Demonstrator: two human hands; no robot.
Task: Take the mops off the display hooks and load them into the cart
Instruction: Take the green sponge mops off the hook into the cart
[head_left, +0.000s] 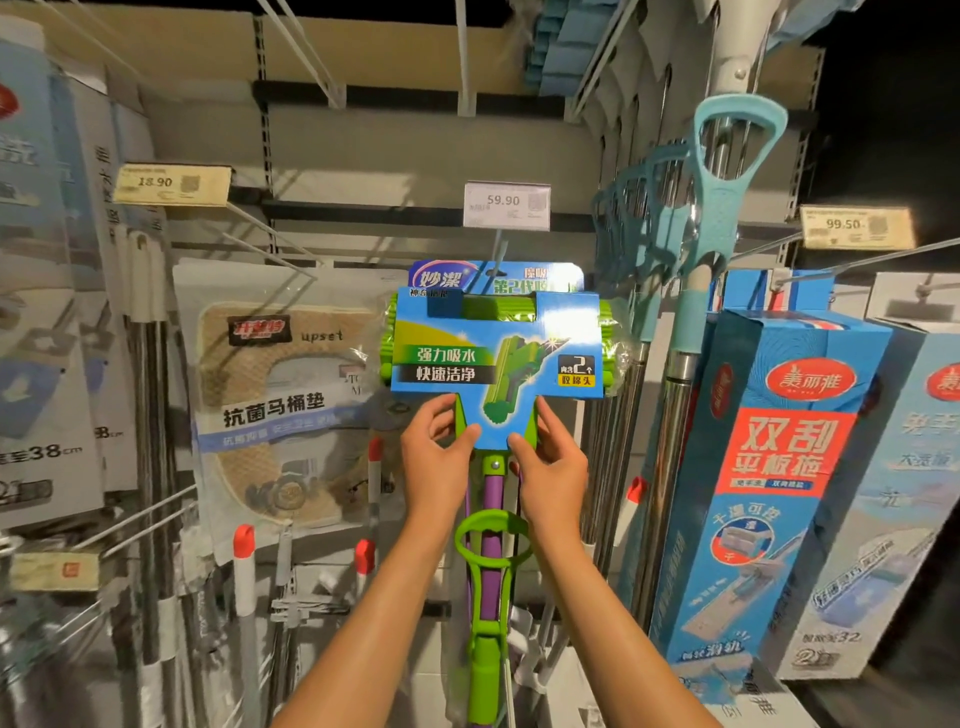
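head | left hand (434, 457) grip pinching green mop (493, 358) neck | right hand (553, 465) likewise, forearms raised

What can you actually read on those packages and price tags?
"59.90": white tag above the green mop
"18.90": left tag
"99.50": right tag
"强力吸水", "快速洁净": mop card
"upset", "抗菌马桶垫": seat pad pack
"双刮平板拖": blue box
Smaller print: too blurred.
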